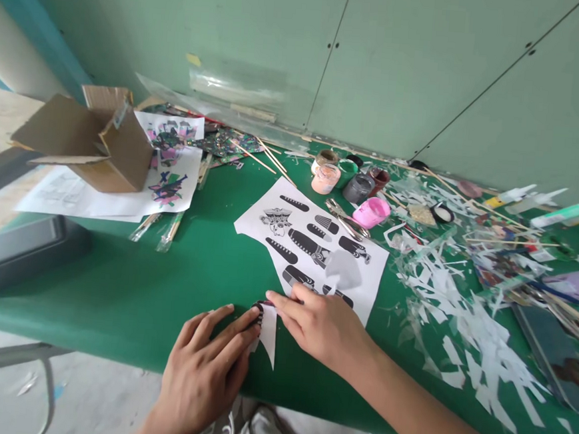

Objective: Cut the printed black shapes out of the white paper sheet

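Observation:
My left hand [208,358] lies on the green table [165,267] near its front edge, fingers stretched flat, fingertips pressing a small paper cutout [266,329] with a black striped print. My right hand [321,323] rests just right of it, fingers extended, index fingertip touching the top of the same cutout. Behind the hands lies a white printed sheet [317,246] with several black patterned shapes, one piece cut out of its near corner.
Small paint pots [345,178] and a pink cup [371,211] stand behind the sheet, scissors [346,221] beside them. White paper scraps [463,304] cover the right side. An open cardboard box [95,138] sits on coloured prints [168,167] at left. Wooden sticks [269,156] lie near the wall.

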Tool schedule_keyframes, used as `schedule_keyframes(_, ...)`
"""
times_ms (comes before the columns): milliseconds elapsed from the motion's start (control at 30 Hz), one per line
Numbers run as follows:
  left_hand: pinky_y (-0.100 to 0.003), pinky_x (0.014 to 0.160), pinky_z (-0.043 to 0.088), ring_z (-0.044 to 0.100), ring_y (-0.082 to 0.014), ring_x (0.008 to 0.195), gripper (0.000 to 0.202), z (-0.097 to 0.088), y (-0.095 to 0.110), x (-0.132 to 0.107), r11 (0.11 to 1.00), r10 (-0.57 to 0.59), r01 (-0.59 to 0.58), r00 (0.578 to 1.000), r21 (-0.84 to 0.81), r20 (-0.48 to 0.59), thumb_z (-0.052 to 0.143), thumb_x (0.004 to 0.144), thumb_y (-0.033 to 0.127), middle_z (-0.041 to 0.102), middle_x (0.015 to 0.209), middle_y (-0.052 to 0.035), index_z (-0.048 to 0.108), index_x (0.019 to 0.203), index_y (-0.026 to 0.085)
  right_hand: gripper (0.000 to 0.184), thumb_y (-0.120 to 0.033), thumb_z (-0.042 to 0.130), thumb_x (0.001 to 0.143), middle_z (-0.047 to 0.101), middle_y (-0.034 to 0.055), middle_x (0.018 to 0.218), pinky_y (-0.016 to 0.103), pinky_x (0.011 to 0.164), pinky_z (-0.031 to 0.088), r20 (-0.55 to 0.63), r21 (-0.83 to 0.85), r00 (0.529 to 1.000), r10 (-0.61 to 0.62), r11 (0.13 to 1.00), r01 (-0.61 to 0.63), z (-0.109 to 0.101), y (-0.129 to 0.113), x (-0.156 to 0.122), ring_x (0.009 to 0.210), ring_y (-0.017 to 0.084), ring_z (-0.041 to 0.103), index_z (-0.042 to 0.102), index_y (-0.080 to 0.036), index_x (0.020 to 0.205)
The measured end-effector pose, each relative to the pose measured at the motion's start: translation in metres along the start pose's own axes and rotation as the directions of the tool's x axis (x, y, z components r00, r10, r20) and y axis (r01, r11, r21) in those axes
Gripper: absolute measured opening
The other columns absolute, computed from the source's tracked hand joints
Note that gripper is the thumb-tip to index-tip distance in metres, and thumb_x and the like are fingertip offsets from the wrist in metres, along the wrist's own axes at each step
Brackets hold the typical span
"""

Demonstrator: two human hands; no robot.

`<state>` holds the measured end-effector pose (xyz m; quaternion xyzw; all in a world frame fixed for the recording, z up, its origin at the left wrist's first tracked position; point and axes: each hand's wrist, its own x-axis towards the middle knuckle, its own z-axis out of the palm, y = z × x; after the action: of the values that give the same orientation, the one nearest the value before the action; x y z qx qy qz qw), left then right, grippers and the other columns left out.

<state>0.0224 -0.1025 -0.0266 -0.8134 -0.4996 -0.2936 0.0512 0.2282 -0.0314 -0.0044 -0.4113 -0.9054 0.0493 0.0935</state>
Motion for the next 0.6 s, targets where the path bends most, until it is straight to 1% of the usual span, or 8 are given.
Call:
schedule_keyframes(167, -0.039, 0.088, 0.044, 0.061, -0.0224, 0.106, 0.026, 0.000, 0.000, 0.000, 1.000, -0.003, 0.003, 1.000, 0.013, 0.012, 0.050, 0.089, 0.014, 0.073, 0.113, 0.0024, 0.068, 0.102, 0.026, 0.037, -0.027, 0.040, 0.098, 0.066, 0.0023, 0.082, 0.027, 0.043, 0.023, 0.006, -0.072, 0.998, -0.065, 0.995, 0.065, 0.000, 0.001, -0.001, 0.046, 0.007, 0.049, 0.065, -0.029, 0.126)
schedule_keyframes(333, -0.040, 0.088, 0.043, 0.061, -0.0233, 0.106, 0.025, 0.000, 0.001, 0.001, 1.000, -0.011, 0.010, 1.000, 0.019, 0.026, 0.050, 0.089, 0.015, 0.072, 0.115, 0.0025, 0.068, 0.102, 0.025, 0.045, -0.012, 0.043, 0.091, 0.068, 0.0050, 0.081, 0.029, 0.042, 0.029, 0.067, -0.178, 0.989, -0.133, 0.974, 0.144, -0.003, -0.005, -0.005, 0.049, 0.011, 0.055, 0.058, -0.019, 0.133)
schedule_keyframes(400, -0.040, 0.087, 0.044, 0.062, -0.0232, 0.106, 0.026, 0.000, 0.001, 0.000, 1.000, -0.011, 0.010, 1.000, 0.021, 0.026, 0.050, 0.089, 0.015, 0.072, 0.115, 0.0019, 0.068, 0.103, 0.025, 0.048, -0.009, 0.043, 0.089, 0.069, 0.0060, 0.082, 0.029, 0.042, 0.031, 0.085, -0.187, 0.987, -0.133, 0.971, 0.147, -0.005, -0.008, -0.008, 0.050, 0.012, 0.056, 0.056, -0.016, 0.134)
schedule_keyframes(533, -0.039, 0.087, 0.044, 0.062, -0.0227, 0.105, 0.026, -0.001, 0.002, 0.001, 1.000, -0.005, 0.005, 1.000, 0.025, 0.025, 0.050, 0.089, 0.014, 0.072, 0.115, 0.0017, 0.068, 0.104, 0.026, 0.053, -0.004, 0.041, 0.085, 0.069, 0.0067, 0.083, 0.028, 0.042, 0.036, 0.116, -0.204, 0.988, -0.099, 0.971, 0.121, -0.007, -0.012, -0.014, 0.051, 0.012, 0.056, 0.055, -0.015, 0.136)
schedule_keyframes(600, -0.040, 0.087, 0.044, 0.062, -0.0226, 0.105, 0.026, -0.001, 0.003, 0.001, 1.000, -0.008, 0.007, 1.000, 0.026, 0.026, 0.050, 0.089, 0.014, 0.072, 0.115, 0.0020, 0.068, 0.104, 0.027, 0.053, -0.003, 0.041, 0.085, 0.069, 0.0073, 0.083, 0.027, 0.043, 0.038, 0.112, -0.207, 0.990, -0.088, 0.972, 0.110, -0.007, -0.014, -0.018, 0.051, 0.012, 0.057, 0.055, -0.014, 0.136)
